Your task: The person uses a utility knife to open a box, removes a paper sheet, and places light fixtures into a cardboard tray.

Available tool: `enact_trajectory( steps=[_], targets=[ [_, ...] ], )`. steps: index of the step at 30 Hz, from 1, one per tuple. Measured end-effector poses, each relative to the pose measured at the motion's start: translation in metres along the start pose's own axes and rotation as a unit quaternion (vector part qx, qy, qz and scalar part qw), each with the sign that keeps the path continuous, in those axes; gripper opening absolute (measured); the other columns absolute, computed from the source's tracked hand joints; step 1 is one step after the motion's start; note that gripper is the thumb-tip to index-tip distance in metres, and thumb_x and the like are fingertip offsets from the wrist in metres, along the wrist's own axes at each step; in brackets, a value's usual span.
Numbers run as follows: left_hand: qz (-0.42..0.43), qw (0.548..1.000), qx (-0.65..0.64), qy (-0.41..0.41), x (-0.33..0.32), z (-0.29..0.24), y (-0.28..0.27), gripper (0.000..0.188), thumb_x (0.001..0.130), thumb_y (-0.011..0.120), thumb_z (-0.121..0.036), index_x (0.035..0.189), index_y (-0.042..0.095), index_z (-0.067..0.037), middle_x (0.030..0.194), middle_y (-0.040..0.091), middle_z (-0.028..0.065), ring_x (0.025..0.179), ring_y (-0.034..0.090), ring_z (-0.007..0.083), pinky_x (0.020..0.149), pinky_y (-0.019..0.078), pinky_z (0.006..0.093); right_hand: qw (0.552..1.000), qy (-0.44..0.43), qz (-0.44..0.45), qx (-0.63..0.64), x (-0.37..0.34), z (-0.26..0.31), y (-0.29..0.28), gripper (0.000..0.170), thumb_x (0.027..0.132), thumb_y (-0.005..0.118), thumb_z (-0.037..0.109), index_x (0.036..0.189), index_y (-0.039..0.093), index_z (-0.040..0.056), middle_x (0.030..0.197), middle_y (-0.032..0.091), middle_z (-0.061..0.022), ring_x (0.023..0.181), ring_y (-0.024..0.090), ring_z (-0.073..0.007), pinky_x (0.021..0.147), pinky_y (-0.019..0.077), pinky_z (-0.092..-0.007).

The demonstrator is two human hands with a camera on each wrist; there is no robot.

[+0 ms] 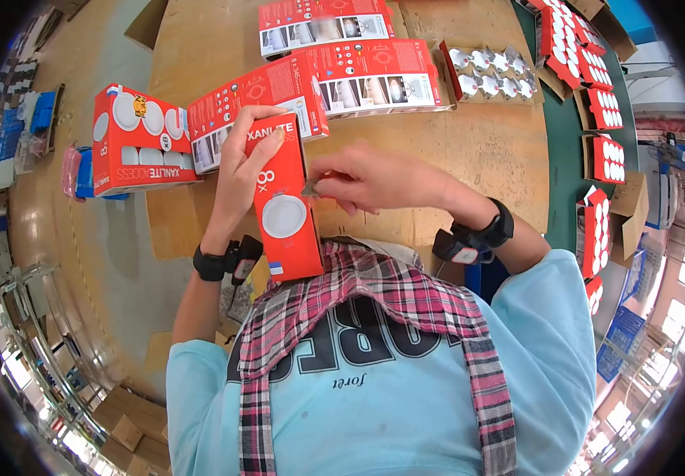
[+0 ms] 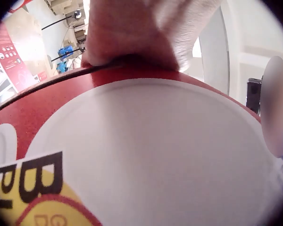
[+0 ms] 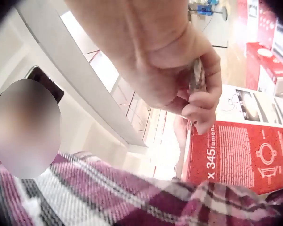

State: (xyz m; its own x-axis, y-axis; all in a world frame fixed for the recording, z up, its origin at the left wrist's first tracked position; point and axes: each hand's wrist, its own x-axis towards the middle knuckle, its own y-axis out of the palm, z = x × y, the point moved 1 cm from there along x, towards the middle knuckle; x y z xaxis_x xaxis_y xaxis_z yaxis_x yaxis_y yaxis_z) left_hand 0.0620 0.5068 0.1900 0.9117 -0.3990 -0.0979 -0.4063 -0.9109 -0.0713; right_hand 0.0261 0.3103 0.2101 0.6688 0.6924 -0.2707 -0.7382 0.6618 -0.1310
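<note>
Right grip [image 3: 172,77] curled round small grey-brown piece [image 3: 197,80], beside red carton [image 3: 236,153] marked "x 345"; contact unclear. Plaid cloth [image 3: 132,193] along bottom.

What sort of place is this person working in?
Probably a packing area in a factory or warehouse: similar red product boxes line a green surface, with open cardboard cartons alongside and blue crates beyond.

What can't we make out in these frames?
- Small item in the right hand: mostly covered by fingers, right wrist view.
- Fingers of the left hand: hidden by the held box, left wrist view.
- Held box's contents: hidden by its card, head view.
- Far box: cut off by top edge, head view; fine print too small.
</note>
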Motion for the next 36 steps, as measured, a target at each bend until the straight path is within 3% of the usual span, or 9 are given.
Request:
enact_trajectory(
  steps=[3, 9, 12, 18, 24, 27, 30, 34, 36],
  targets=[
    [-0.005, 0.999, 0.036, 0.031, 0.005, 0.004, 0.002, 0.020, 0.092, 0.052, -0.013, 0.109, 0.053, -0.003, 0.094, 0.057, 0.0031, 0.083, 0.056, 0.0039, 0.069, 0.0470, 0.0201, 0.998, 0.041, 0.012, -0.044, -0.002, 0.007, -0.006, 0.019, 0.094, 0.045, 0.015, 0.095, 0.058, 0.0007, 0.055, 0.056, -0.0083, 0.045, 0.055, -0.0179, 0.047, 0.0445, -0.0325],
    [-0.034, 0.999, -0.016, -0.010, 0.003, -0.001, 0.005, 0.020, 0.092, 0.052, -0.013, 0.109, 0.053, -0.003, 0.090, 0.058, 0.0018, 0.075, 0.056, 0.0027, 0.065, 0.0465, 0.0188, 0.972, -0.036, -0.211, -0.101, -0.010, -0.003, 0.031, 0.015, 0.093, 0.048, 0.012, 0.095, 0.057, 0.0003, 0.061, 0.060, -0.0122, 0.054, 0.060, -0.0247, 0.053, 0.0465, -0.0365],
    [-0.046, 0.999, -0.009, -0.011, -0.002, -0.004, 0.008, 0.020, 0.092, 0.052, -0.013, 0.108, 0.053, -0.002, 0.091, 0.058, 0.0021, 0.077, 0.056, 0.0032, 0.067, 0.0466, 0.0194, 0.974, -0.053, -0.198, -0.094, -0.014, -0.005, 0.031, 0.015, 0.093, 0.049, 0.013, 0.096, 0.058, 0.0011, 0.061, 0.060, -0.0120, 0.055, 0.061, -0.0228, 0.054, 0.0466, -0.0358],
    [-0.026, 1.000, -0.006, -0.001, -0.009, -0.004, 0.009, 0.020, 0.092, 0.053, -0.014, 0.106, 0.053, -0.001, 0.095, 0.058, 0.0027, 0.082, 0.055, 0.0044, 0.072, 0.0464, 0.0216, 0.998, -0.045, -0.024, -0.049, -0.012, 0.000, 0.003, 0.016, 0.094, 0.048, 0.012, 0.100, 0.059, 0.0025, 0.063, 0.059, -0.0116, 0.056, 0.060, -0.0192, 0.055, 0.0468, -0.0328],
    [-0.091, 0.996, 0.018, 0.004, -0.029, 0.001, -0.011, 0.021, 0.091, 0.053, -0.013, 0.107, 0.053, 0.001, 0.100, 0.058, 0.0060, 0.091, 0.054, 0.0090, 0.081, 0.0444, 0.0249, 0.963, -0.101, -0.072, -0.240, 0.004, 0.008, 0.021, 0.016, 0.092, 0.051, 0.016, 0.098, 0.059, 0.0026, 0.069, 0.061, -0.0162, 0.063, 0.060, -0.0350, 0.059, 0.0462, -0.0429],
    [-0.124, 0.992, 0.024, 0.003, -0.041, 0.001, -0.021, 0.023, 0.091, 0.053, -0.014, 0.108, 0.053, 0.002, 0.102, 0.058, 0.0079, 0.093, 0.054, 0.0112, 0.083, 0.0436, 0.0265, 0.965, -0.012, -0.085, -0.250, 0.006, 0.029, 0.034, 0.016, 0.092, 0.053, 0.017, 0.096, 0.059, 0.0030, 0.072, 0.061, -0.0183, 0.068, 0.056, -0.0427, 0.062, 0.0449, -0.0480],
    [-0.134, 0.990, 0.035, 0.029, -0.045, 0.002, -0.031, 0.022, 0.090, 0.053, -0.013, 0.106, 0.053, 0.002, 0.099, 0.058, 0.0086, 0.090, 0.054, 0.0120, 0.082, 0.0439, 0.0267, 0.970, -0.033, -0.061, -0.232, 0.016, 0.031, 0.036, 0.016, 0.092, 0.052, 0.017, 0.095, 0.060, 0.0032, 0.066, 0.060, -0.0148, 0.061, 0.060, -0.0338, 0.057, 0.0463, -0.0421],
    [-0.153, 0.962, 0.215, 0.062, -0.029, 0.009, -0.056, 0.035, 0.091, 0.056, -0.020, 0.115, 0.045, 0.003, 0.119, 0.048, 0.0171, 0.113, 0.044, 0.0236, 0.093, 0.0381, 0.0368, 0.994, 0.074, -0.036, -0.068, 0.039, 0.035, 0.032, 0.019, 0.094, 0.048, 0.015, 0.095, 0.059, 0.0003, 0.061, 0.060, -0.0103, 0.050, 0.059, -0.0193, 0.049, 0.0466, -0.0329],
    [-0.139, 0.968, 0.208, 0.030, -0.046, -0.005, -0.059, 0.071, 0.083, 0.068, -0.027, 0.133, 0.028, 0.005, 0.133, 0.033, 0.0242, 0.125, 0.032, 0.0351, 0.102, 0.0313, 0.0427, 0.995, 0.073, -0.052, -0.053, 0.046, 0.041, 0.041, 0.022, 0.094, 0.045, 0.014, 0.093, 0.060, -0.0017, 0.059, 0.060, -0.0120, 0.048, 0.059, -0.0184, 0.049, 0.0486, -0.0323]
  ],
)
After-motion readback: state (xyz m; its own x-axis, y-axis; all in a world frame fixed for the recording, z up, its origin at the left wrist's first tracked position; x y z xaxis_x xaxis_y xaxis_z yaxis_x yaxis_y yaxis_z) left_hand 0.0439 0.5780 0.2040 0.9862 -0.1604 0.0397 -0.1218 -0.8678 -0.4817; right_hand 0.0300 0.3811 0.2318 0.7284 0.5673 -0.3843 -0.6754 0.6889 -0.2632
